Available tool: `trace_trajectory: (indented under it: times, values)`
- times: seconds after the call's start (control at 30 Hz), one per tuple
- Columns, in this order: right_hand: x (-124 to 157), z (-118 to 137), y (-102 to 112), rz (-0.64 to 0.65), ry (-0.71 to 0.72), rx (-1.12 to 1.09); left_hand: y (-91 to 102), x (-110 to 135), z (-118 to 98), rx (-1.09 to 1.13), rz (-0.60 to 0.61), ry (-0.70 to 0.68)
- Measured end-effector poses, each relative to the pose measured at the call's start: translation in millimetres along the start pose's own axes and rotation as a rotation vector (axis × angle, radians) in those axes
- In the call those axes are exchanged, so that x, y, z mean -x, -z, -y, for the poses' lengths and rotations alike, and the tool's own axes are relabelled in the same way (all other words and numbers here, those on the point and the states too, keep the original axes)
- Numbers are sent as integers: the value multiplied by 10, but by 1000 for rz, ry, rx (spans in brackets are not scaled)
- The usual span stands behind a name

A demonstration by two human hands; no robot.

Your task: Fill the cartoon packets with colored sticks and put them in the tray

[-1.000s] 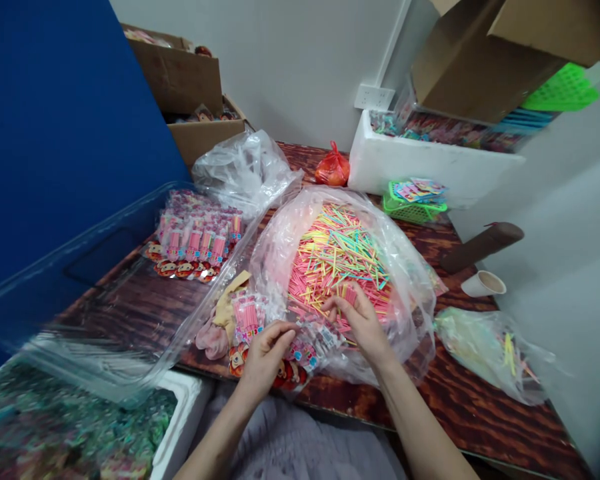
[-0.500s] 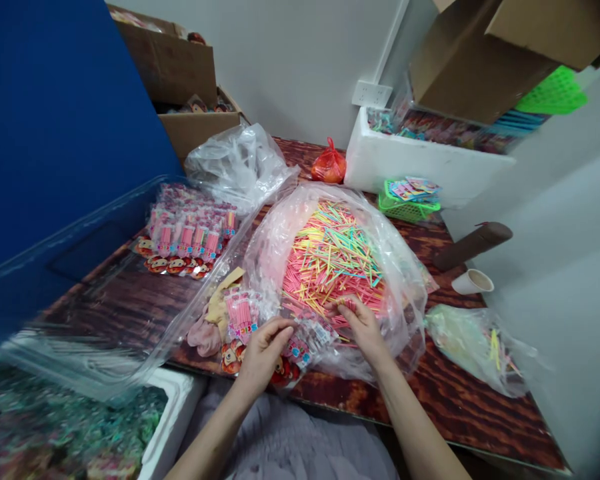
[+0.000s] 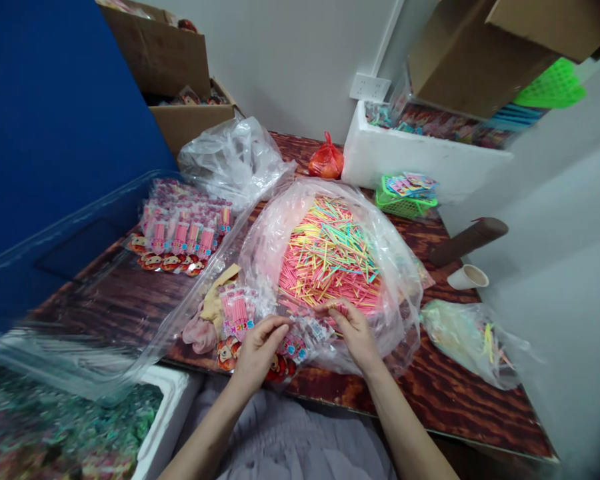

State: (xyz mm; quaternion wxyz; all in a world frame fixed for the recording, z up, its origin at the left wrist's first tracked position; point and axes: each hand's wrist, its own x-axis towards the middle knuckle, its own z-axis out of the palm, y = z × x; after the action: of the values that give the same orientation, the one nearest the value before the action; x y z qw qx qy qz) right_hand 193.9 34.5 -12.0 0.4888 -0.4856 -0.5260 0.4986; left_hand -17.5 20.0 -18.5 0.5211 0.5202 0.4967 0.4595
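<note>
Head view: filled packets [image 3: 180, 233] are stacked in the clear tray [image 3: 195, 293] at left, so part looks done; a big heap of loose sticks [image 3: 325, 260] is left in the plastic bag [image 3: 263, 247] at centre. A few sticks [image 3: 339, 307] are pinched in the right hand [image 3: 356, 335], near edge of heap. Left hand [image 3: 257, 350] is curled by the near packets [image 3: 294, 347]; whether one is gripped can't be told. Wood-grain table [image 3: 480, 413] is bounded by a pale wall [image 3: 280, 60]; foam box [image 3: 425, 153] is parked far right, paper cup [image 3: 463, 279] right.
</note>
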Motion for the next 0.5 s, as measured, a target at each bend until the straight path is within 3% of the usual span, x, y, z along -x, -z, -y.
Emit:
trace_trajectory:
  times: [0.5]
  values:
    - [31, 58, -38, -10, -16, 26, -38, -17, -27, 1, 17, -1]
